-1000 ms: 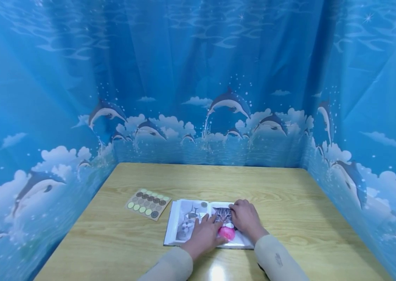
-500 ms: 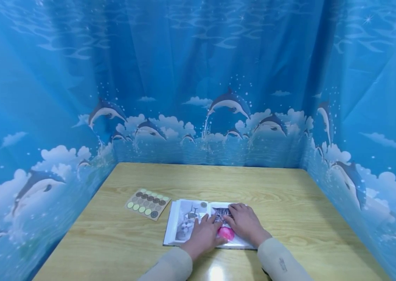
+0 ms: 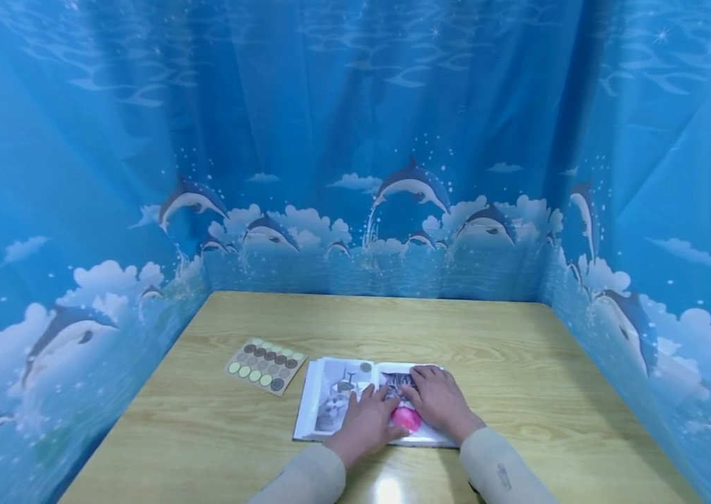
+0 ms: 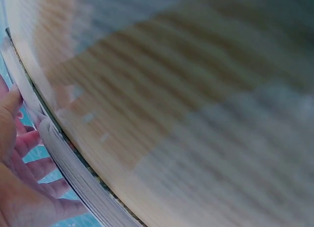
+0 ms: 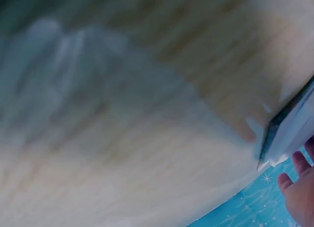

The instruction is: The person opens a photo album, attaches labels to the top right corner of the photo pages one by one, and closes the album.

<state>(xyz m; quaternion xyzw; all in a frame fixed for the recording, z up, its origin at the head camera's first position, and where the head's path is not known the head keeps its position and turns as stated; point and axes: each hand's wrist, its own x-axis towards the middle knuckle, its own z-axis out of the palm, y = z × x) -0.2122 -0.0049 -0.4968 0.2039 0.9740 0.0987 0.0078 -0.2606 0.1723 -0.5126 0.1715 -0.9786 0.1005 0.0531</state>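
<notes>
An open book [image 3: 308, 411] with cat pictures lies on the table in the head view. My left hand [image 3: 363, 425] rests with spread fingers across the inner part of both pages, over the gutter. On the right page my right hand [image 3: 442, 400] lies flat, covering part of a striped cat picture; a pink ball shape [image 3: 405, 419] shows between the hands. A small round brown sticker [image 3: 366, 367] sits at the top of the left page. The left wrist view shows the book's page edges [image 4: 81, 170] side-on with my fingers [image 4: 41, 168] over them.
A sheet of round stickers [image 3: 267, 365], pale green and brown, lies left of the book. The wooden table [image 3: 506, 343] ends at a blue dolphin-print curtain [image 3: 305, 140] at the back and sides.
My right hand has flattened from bent fingers near the page's top and slid slightly right and toward me. My left hand and the sticker sheet have stayed in place.
</notes>
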